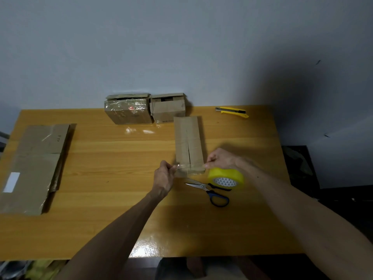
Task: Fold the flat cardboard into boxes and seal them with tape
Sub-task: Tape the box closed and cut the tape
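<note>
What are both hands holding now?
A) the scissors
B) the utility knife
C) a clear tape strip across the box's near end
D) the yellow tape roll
C: the left hand and right hand each pinch one end of the clear tape strip stretched over the box.

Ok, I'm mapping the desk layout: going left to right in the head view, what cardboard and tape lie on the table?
Flat cardboard stack → tape-wrapped box → plain box → long box being taped → yellow tape roll. Left out: scissors, knife (overlap the roll).
</note>
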